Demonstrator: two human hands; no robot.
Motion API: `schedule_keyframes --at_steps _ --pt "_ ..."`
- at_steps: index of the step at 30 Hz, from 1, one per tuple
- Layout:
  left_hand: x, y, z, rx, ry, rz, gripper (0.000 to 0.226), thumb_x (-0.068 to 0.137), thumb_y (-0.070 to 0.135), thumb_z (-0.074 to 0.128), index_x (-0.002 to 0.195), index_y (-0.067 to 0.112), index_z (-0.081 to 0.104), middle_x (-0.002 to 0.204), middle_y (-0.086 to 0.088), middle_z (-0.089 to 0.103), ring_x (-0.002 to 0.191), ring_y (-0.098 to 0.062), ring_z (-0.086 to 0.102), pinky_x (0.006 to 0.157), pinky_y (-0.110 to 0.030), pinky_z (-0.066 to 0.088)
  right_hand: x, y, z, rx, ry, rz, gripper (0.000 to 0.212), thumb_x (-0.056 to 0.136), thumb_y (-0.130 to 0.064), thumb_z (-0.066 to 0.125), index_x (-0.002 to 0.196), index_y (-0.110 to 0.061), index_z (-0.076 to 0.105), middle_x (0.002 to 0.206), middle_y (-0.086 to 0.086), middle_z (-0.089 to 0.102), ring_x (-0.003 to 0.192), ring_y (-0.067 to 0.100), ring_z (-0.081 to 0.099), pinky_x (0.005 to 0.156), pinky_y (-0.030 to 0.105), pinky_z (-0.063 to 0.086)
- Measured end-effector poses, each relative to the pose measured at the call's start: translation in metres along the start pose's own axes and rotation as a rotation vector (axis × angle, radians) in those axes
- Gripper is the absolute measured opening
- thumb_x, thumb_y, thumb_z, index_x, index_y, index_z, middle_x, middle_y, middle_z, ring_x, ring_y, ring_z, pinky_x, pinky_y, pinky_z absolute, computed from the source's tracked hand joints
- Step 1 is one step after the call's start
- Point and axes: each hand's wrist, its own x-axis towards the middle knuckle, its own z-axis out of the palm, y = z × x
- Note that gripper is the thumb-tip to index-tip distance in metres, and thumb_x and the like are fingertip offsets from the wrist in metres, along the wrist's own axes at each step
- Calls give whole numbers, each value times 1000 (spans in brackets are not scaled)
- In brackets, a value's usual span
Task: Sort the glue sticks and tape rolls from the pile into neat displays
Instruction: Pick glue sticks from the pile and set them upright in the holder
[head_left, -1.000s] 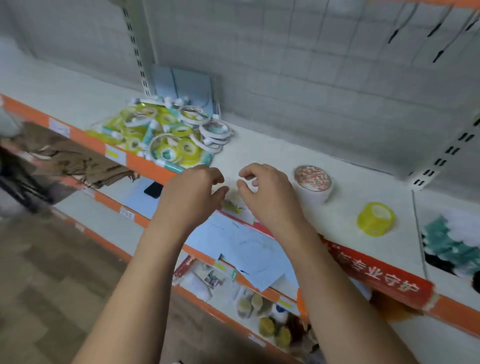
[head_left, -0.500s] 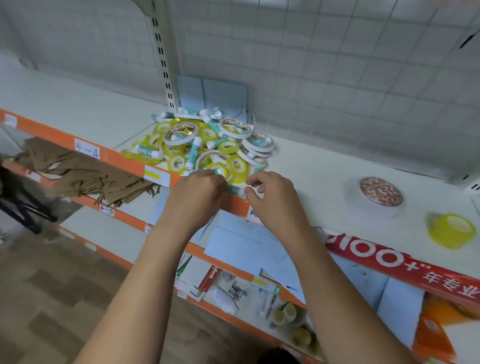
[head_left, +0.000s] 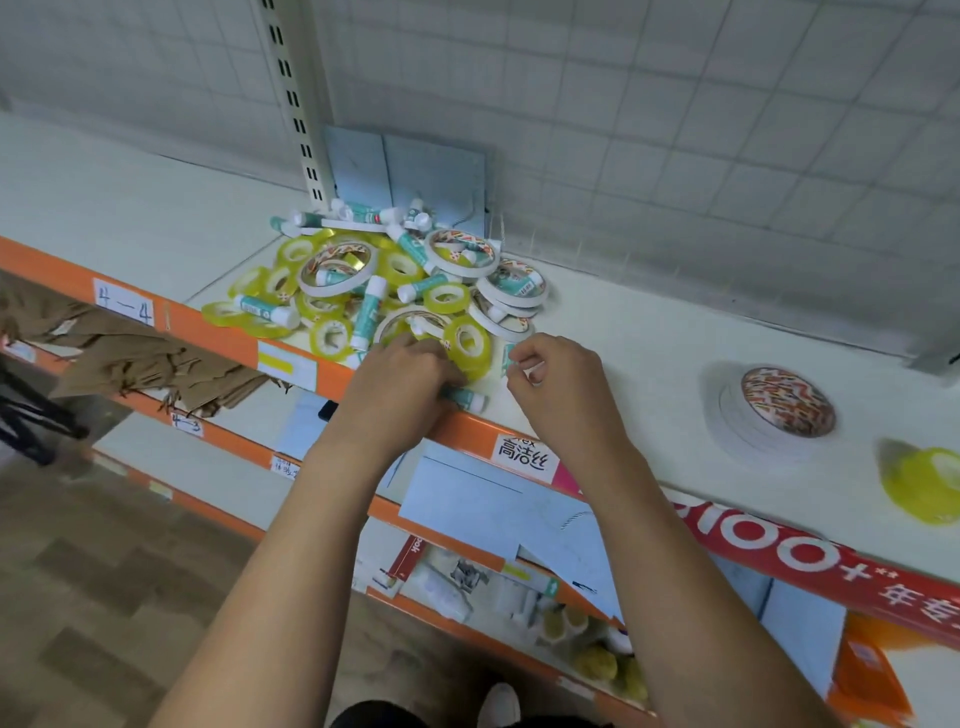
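Pile of yellow and white tape rolls and teal-and-white plastic glue sticks (head_left: 395, 280) sits centre-left; left hand (head_left: 410, 384) curls round one glue stick (head_left: 470, 399), likely extracting it; right hand (head_left: 561, 384) fingers bent, grip unclear; white tape stack (head_left: 779, 415) right.

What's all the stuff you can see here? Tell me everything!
glue sticks: many, white-teal, in pile
yellow tape rolls: many, yellow, in pile
white tape rolls: several, white, in pile
tape stack: one, white, patterned top, right of pile
lone tape roll: one, yellow, far right
shelf: one, white, orange edge, under everything
panels: two, pale blue, behind pile
brown paper: some, lower shelf, left
left hand: pile's near edge, curled over a glue stick
right hand: beside it, fingers curled
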Motion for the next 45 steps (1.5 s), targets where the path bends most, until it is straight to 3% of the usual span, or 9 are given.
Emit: schedule_keyframes --at_steps 5,8,14,20,31,36,45 --pt "7 -7 -1 -79 -8 37 28 89 22 62 115 28 69 113 1 61 104 -25 49 84 -36 43 11 -1 12 -67 46 93 26 89 -26 65 107 -7 62 101 10 64 94 25 59 82 36 48" --pt "9 -10 -6 -155 20 62 24 89 23 62 113 25 68 108 -2 61 100 -27 56 80 -37 47 14 -5 20 -124 2 193 41 84 -34 71 109 -5 59 102 11 61 98 27 56 81 34 43" --pt "21 -6 -10 -164 13 150 22 91 33 60 113 28 62 109 3 64 101 -22 59 72 -33 48 5 0 6 -124 -26 249 25 83 -20 67 102 -4 65 99 14 67 95 30 60 81 42 49" --pt "32 31 -3 -246 15 287 20 89 33 58 108 25 59 102 2 60 98 -24 57 70 -36 49 -28 14 -36 -135 131 272 19 79 -13 63 98 -8 62 99 8 65 91 27 57 80 42 47" --pt "60 205 -3 -237 16 627 19 93 41 53 108 29 56 105 9 59 91 -18 57 66 -30 43 -108 102 -161 -163 435 356 18 76 -11 65 93 -11 61 89 5 65 77 24 57 69 37 46" --pt "66 310 8 -264 -39 708 21 94 38 54 113 29 57 109 7 58 99 -17 56 78 -37 49 -151 176 -225 -217 463 405 16 78 -9 62 94 -11 61 89 6 63 74 21 53 64 32 39" --pt "71 440 50 -211 -106 677 23 93 37 55 116 31 59 110 5 59 106 -19 56 75 -35 48 -201 275 -295 -238 417 419 18 79 -7 62 96 -12 62 90 1 59 81 20 55 69 30 43"
